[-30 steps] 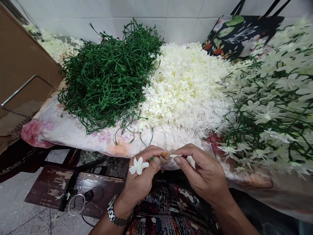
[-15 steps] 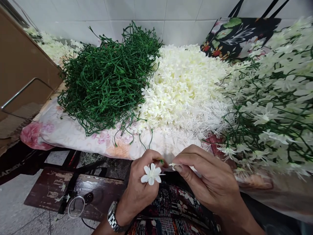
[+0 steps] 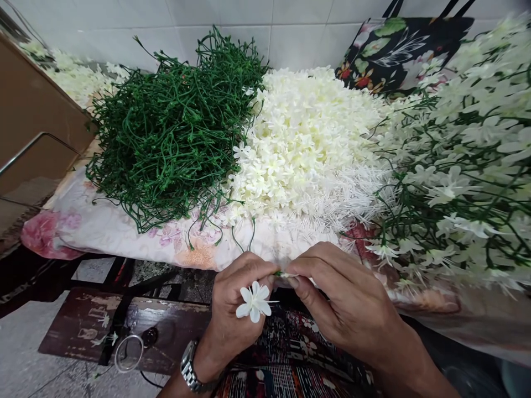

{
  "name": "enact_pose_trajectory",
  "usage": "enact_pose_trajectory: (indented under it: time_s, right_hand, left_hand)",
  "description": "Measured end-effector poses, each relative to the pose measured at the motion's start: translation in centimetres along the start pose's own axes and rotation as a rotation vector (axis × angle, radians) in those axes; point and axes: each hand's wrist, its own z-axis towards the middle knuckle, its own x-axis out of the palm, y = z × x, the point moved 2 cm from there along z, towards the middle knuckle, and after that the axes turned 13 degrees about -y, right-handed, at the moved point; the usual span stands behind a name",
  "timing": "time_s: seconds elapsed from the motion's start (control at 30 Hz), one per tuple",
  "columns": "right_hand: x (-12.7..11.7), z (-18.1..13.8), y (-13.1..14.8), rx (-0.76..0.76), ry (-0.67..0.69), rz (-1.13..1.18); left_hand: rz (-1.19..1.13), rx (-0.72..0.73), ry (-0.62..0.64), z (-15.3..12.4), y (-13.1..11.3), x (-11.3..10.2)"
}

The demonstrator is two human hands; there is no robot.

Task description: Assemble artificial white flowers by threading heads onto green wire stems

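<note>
My left hand (image 3: 238,298) is closed on a green artificial flower stem (image 3: 277,272), whose tip pokes out between thumb and forefinger. A white artificial flower (image 3: 253,302) with a thin white stamen sits against the front of that fist. In a pinch, my right hand (image 3: 336,298) holds a small white flower piece (image 3: 288,275), mostly hidden by the fingertips. Its end meets the green tip. Beyond the hands lie a heap of green stems (image 3: 166,138), a pile of white blossoms (image 3: 302,138) and a spread of white stamens (image 3: 344,199).
Stemmed white flowers (image 3: 460,193) crowd the right side, before a black floral bag (image 3: 402,55). A cardboard box (image 3: 37,105) stands at left. The floral cloth (image 3: 124,232) covers the work surface. Lower left are a brown bench (image 3: 166,320) and a clear plastic ring (image 3: 129,354).
My right hand has come in toward the left, bringing the white piece from a small gap away to the green tip. The view has shifted slightly.
</note>
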Motion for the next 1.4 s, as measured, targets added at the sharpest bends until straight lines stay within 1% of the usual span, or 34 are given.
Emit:
enact_pose_trajectory:
  time_s: [0.23, 0.33, 0.5, 0.7, 0.93, 1.07, 1.2, 1.4]
  right_hand:
    - [0.3, -0.4, 0.0, -0.05, 0.054, -0.108]
    - [0.4, -0.4, 0.0, -0.074, 0.048, -0.123]
    - [0.8, -0.4, -0.4, -0.093, 0.001, -0.103]
    - [1.4, -1.0, -1.2, -0.029, -0.026, -0.032]
    - [1.7, -1.4, -1.4, -0.006, -0.029, -0.001]
    - [1.7, -1.3, -1.7, 0.057, -0.026, 0.063]
    - [1.8, -1.3, -2.3, 0.132, 0.014, 0.142]
    - [1.7, -1.2, -2.7, 0.154, 0.045, 0.193]
  left_hand:
    - [0.025, 0.003, 0.1, -0.6, 0.5, -0.2]
    - [0.015, -0.001, 0.096, -0.5, 0.7, -0.1]
    - [0.004, -0.027, 0.09, -0.4, 0.9, 0.3]
    - [0.073, -0.027, 0.098, -0.2, 1.3, 0.9]
    - [0.072, -0.01, 0.09, -0.2, 1.5, 1.1]
    - [0.062, -0.016, 0.102, -0.1, 1.4, 1.0]
    - [0.065, -0.02, 0.117, -0.1, 1.4, 1.0]
    - [0.074, -0.013, 0.129, -0.1, 1.6, 1.2]
